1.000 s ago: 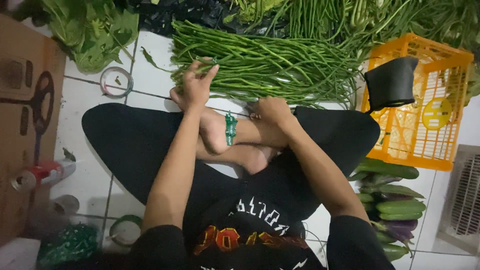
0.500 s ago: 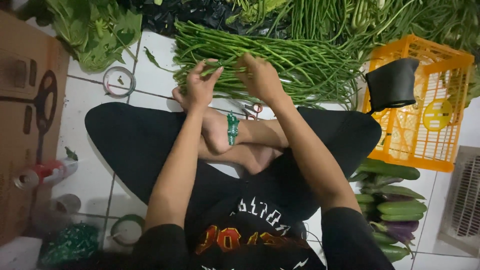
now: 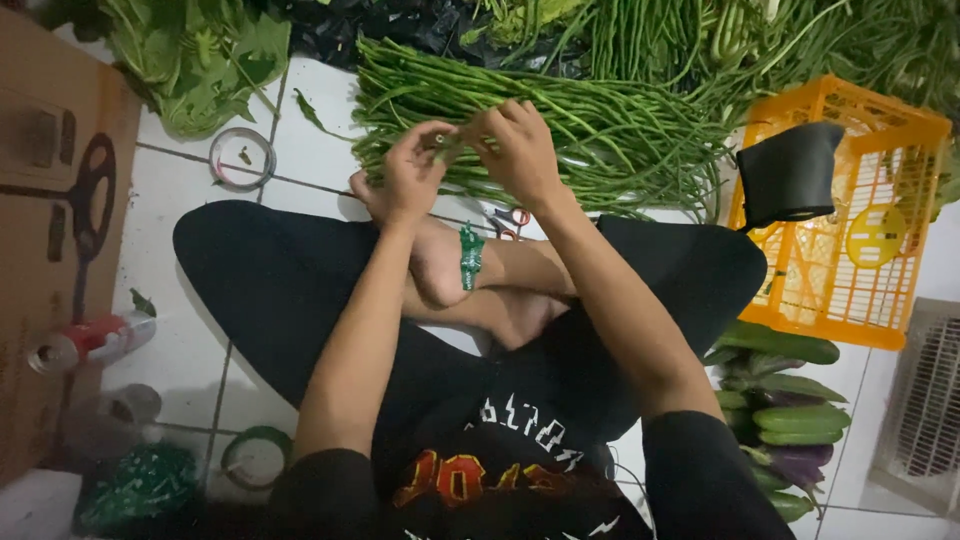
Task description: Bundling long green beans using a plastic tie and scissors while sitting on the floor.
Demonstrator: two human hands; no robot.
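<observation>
Left hand (image 3: 410,172) and right hand (image 3: 520,150) meet over long beans (image 3: 600,140) on tiled floor (image 3: 180,250) — fingers of both pinched on few bean strands; orange crate (image 3: 900,240) at right.

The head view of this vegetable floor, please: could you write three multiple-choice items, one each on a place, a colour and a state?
1. Where does the crate stand?
A. on the person's right
B. on the person's left
C. behind the leafy greens

2. What colour is the crate?
A. blue
B. orange
C. white

3. What are both hands doing?
A. resting on the knees
B. holding scissors
C. holding long beans

Answers:
1 A: it sits beside the right knee.
2 B: its walls are orange.
3 C: left hand and right hand meet around some beans.
</observation>
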